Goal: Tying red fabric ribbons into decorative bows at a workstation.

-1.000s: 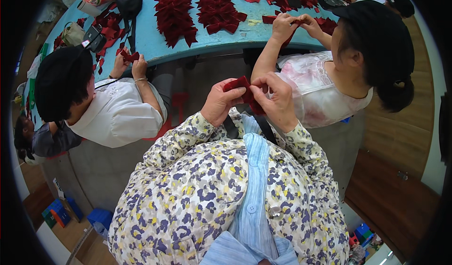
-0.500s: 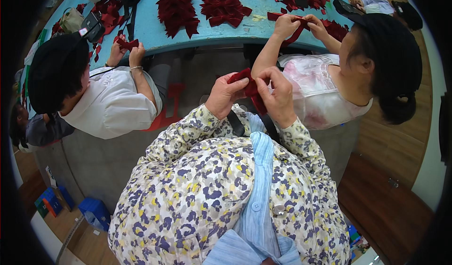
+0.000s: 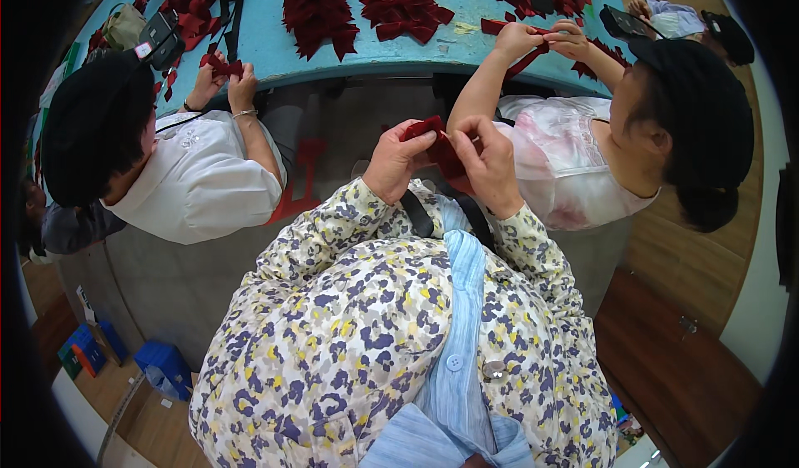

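Note:
In front of my chest, my left hand (image 3: 393, 164) is closed on a dark red velvet ribbon (image 3: 430, 127), thumb on its near face. The ribbon looks folded or looped, and part of it hangs below the fingers. Beside it, my right hand (image 3: 489, 167) is closed in a pinch at the ribbon's right edge. A small pale bit shows at those fingertips; what it is, I cannot make out. Both hands are in the air, short of the blue table (image 3: 391, 56).
Rows of finished-looking red bows (image 3: 319, 10) lie on the table. A co-worker in white (image 3: 200, 173) at left holds a red bow (image 3: 223, 67); another at right (image 3: 566, 156) holds a long red ribbon (image 3: 524, 56). A blue bin (image 3: 164, 368) stands on the floor, lower left.
My right hand has shifted slightly at the ribbon's edge, and the ribbon's hanging part has swung left. The right co-worker's hands have changed their hold on the long ribbon.

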A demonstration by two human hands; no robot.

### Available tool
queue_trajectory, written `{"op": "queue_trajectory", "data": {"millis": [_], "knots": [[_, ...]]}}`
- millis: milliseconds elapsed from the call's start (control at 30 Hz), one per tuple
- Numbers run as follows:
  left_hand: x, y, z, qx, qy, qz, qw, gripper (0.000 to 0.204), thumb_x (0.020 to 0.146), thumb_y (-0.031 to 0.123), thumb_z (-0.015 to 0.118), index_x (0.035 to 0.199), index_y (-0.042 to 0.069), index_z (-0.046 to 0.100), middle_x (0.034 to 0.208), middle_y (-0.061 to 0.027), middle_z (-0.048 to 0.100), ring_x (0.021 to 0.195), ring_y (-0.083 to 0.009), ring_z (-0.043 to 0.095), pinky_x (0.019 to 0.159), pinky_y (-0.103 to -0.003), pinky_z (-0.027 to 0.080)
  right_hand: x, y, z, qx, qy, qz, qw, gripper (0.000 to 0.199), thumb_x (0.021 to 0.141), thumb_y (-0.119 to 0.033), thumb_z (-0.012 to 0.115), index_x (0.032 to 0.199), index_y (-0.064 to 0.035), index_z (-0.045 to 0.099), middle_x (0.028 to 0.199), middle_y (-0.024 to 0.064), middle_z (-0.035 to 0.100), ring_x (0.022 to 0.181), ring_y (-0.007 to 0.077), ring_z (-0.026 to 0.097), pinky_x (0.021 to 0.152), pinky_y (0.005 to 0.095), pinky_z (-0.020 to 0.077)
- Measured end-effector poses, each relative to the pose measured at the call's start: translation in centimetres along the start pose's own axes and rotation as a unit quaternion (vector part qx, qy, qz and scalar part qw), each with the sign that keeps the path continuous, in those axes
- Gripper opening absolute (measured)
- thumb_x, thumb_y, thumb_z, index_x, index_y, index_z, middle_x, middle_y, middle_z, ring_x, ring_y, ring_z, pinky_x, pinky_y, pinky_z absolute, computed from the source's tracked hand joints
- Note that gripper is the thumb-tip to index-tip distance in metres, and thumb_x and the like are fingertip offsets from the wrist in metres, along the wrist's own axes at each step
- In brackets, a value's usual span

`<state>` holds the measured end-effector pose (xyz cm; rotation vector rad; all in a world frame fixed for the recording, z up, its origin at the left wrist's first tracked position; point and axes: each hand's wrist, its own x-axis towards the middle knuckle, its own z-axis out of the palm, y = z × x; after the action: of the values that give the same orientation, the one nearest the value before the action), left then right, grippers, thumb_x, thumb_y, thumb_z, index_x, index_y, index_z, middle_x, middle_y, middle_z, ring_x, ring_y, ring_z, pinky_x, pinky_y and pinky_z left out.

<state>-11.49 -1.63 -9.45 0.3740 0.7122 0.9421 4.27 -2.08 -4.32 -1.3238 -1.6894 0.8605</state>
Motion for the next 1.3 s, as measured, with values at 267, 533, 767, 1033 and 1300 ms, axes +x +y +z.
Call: {"op": "queue_trajectory", "data": {"millis": [267, 533, 767, 1033, 1300], "knots": [[-0.4, 0.4, 0.4, 0.022, -0.025, -0.020, 0.999, 0.024, 0.086, 0.013, 0.062, 0.107, 0.002, 0.056, 0.097, -0.0063, 0.062, 0.089, -0.0147, 0.062, 0.082, -0.032, 0.051, 0.2, 0.9, 0.2, 0.046, -0.033, 0.079, 0.995, 0.012, 0.082, -0.010, 0.061, 0.085, 0.0014, 0.060, 0.072, 0.0058, 0.059, 0.065, 0.0112, 0.056, 0.058, 0.0249, 0.0432], [0.0, 0.5, -0.1, 0.023, -0.019, -0.022, 0.999, 0.023, 0.085, 0.013, 0.063, 0.104, 0.002, 0.057, 0.095, -0.0057, 0.062, 0.086, -0.0141, 0.062, 0.079, -0.031, 0.051, 0.5, 1.1, 0.6, 0.092, -0.015, 0.119, 0.988, 0.011, 0.081, -0.009, 0.060, 0.084, 0.0017, 0.060, 0.071, 0.0054, 0.059, 0.064, 0.0113, 0.055, 0.057, 0.0252, 0.0429], [0.0, 0.3, -0.3, 0.036, -0.022, -0.026, 0.999, 0.022, 0.084, 0.012, 0.063, 0.102, 0.002, 0.058, 0.094, -0.0052, 0.063, 0.084, -0.0140, 0.062, 0.079, -0.031, 0.051, 0.6, 1.2, 0.1, 0.017, -0.065, 0.079, 0.995, 0.014, 0.082, -0.011, 0.059, 0.087, 0.0025, 0.059, 0.069, 0.0027, 0.059, 0.062, 0.0087, 0.054, 0.055, 0.0235, 0.0419], [-0.5, 1.5, 0.1, 0.002, -0.010, -0.029, 1.000, 0.022, 0.085, 0.014, 0.062, 0.103, 0.002, 0.059, 0.090, -0.0057, 0.064, 0.080, -0.0156, 0.063, 0.075, -0.031, 0.052, 0.4, 0.7, 0.9, 0.293, -0.075, 0.210, 0.930, 0.008, 0.087, -0.008, 0.056, 0.087, -0.0004, 0.059, 0.071, -0.0016, 0.057, 0.060, 0.0031, 0.052, 0.054, 0.0184, 0.0418], [-0.2, 2.7, 0.8, -0.002, -0.020, -0.042, 0.999, 0.020, 0.085, 0.012, 0.061, 0.102, 0.002, 0.060, 0.088, -0.0043, 0.063, 0.076, -0.0116, 0.061, 0.069, -0.025, 0.050, 1.6, -0.2, 0.3, 0.235, -0.087, 0.172, 0.953, 0.010, 0.088, -0.011, 0.059, 0.085, -0.0015, 0.061, 0.068, -0.0046, 0.054, 0.058, 0.0023, 0.050, 0.053, 0.0174, 0.0409]]}}
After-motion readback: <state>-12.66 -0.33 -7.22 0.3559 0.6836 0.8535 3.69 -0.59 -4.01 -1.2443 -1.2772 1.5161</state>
